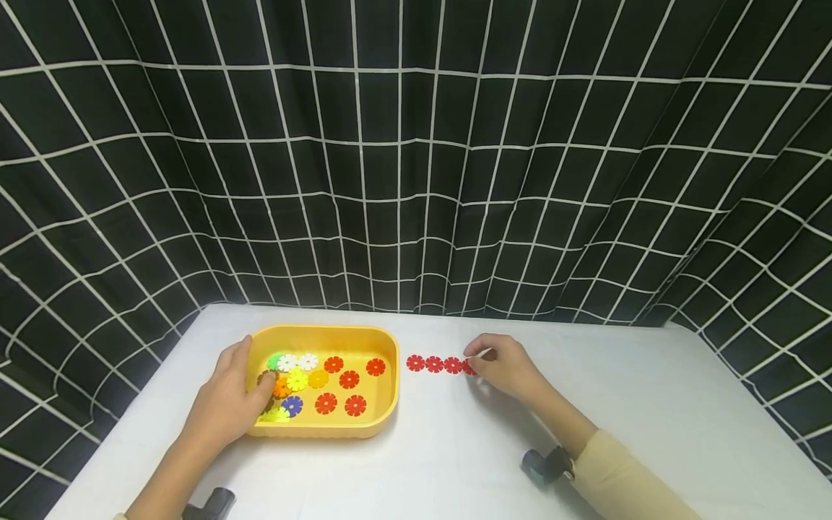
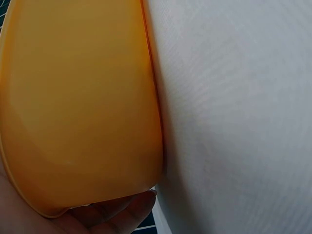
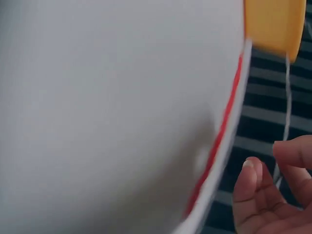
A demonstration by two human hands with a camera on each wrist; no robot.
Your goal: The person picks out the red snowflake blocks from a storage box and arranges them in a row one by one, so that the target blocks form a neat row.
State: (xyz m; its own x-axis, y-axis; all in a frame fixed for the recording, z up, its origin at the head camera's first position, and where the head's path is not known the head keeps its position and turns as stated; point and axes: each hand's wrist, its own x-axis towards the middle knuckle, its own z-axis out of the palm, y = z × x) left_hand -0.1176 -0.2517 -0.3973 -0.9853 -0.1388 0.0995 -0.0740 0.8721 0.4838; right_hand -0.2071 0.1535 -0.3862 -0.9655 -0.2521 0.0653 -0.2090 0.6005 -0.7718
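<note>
My left hand [image 1: 224, 393] grips the left end of a yellow plastic tray [image 1: 382, 393], thumb inside and fingers around the outer wall. In the left wrist view, its fingers [image 2: 129, 214] curve under the tray's end. Several red snowflake-shaped plastic discs [image 1: 434, 364] lie edge to edge in a row on the table right of the tray. Over the right end of that row is my right hand [image 1: 510, 368], partly covering the last disc. The right wrist view shows its thumb and fingers bent and apart, with nothing between them, beside the thin red line of discs [image 3: 218, 139].
Inside the tray, red discs [image 1: 349, 379] are spread on the right; white [image 1: 308, 362], yellow [image 1: 297, 380], orange, green and blue [image 1: 292, 406] ones cluster at the left. A white cloth [image 1: 455, 462] covers the table. A black curtain with white grid lines [image 1: 416, 173] surrounds its back and sides.
</note>
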